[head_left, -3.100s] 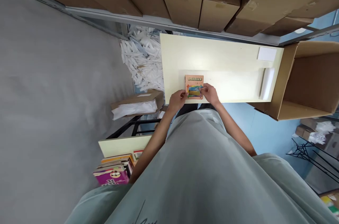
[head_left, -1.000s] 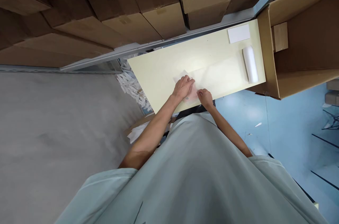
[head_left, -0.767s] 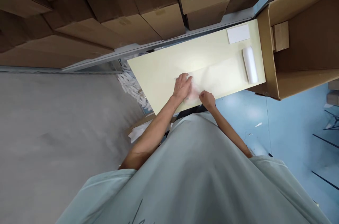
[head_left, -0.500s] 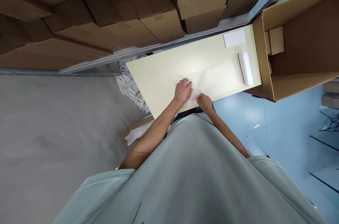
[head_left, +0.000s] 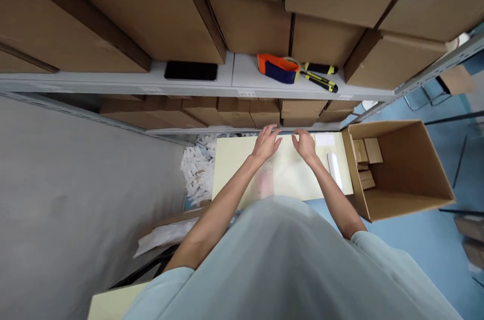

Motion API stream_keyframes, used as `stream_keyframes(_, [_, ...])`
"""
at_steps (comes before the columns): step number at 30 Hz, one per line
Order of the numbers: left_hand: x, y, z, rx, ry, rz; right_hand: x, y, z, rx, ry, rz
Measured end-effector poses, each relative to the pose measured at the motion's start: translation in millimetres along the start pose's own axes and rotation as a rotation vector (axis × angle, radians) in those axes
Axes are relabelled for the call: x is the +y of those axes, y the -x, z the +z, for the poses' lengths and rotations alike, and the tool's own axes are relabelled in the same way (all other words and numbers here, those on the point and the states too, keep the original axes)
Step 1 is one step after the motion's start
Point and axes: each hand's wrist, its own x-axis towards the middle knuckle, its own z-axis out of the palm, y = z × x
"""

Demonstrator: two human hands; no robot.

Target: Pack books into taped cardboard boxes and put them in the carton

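Note:
My left hand (head_left: 265, 143) is raised over the far side of a pale yellow tabletop (head_left: 233, 158). Its fingers are spread, with nothing in them. Beside it on the right, my right hand (head_left: 304, 145) also has thumb and fingers apart and holds nothing. Below and between the hands lies a sheet of thin translucent film (head_left: 289, 179) on the tabletop. A faint pinkish patch (head_left: 264, 182) shows near my body; what it is I cannot make out. To the right of my right hand are a white roll (head_left: 335, 171) and a small white card (head_left: 325, 139).
Cardboard boxes (head_left: 249, 22) fill the shelves ahead. On the shelf edge (head_left: 227, 89) lie a black phone-like slab (head_left: 191, 70), an orange and blue tape roll (head_left: 279, 68) and yellow-black handled pliers (head_left: 319, 76). An open carton (head_left: 408, 204) stands right; white scraps (head_left: 198, 171) pile left.
Both hands have left the film near my body, moved forward and opened. My view has tilted up, bringing the upper shelf with its tools into sight.

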Motion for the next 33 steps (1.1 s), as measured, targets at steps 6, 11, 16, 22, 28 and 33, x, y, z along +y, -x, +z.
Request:
stream_keyframes(6, [47, -61, -88.8, 0.306, -0.013, 0.056, -19, -126, -110, 0.411, 0.095, -0.173])
stream_keyframes(11, [73, -62, -98.1, 0.358, -0.014, 0.087, 1, -167, -133, 0.308, 0.194, -0.047])
stream_keyframes(16, [55, -41, -60.6, 0.247, 0.015, 0.002, 39, -165, -120, 0.397, 0.150, -0.194])
stream_keyframes(22, [-12, 60, 28.8, 0.010, 0.030, -0.319, 99, -83, -57, 0.435, -0.022, -0.343])
stream_keyframes(28, [-42, 180, 105.0, -0.214, 0.046, -0.615, 125, 73, 69, 0.101, -0.184, -0.044])
stream_keyframes(33, [-50, 195, 138.9, -0.352, 0.048, -0.601, 111, 152, 128, -0.223, -0.234, 0.257])
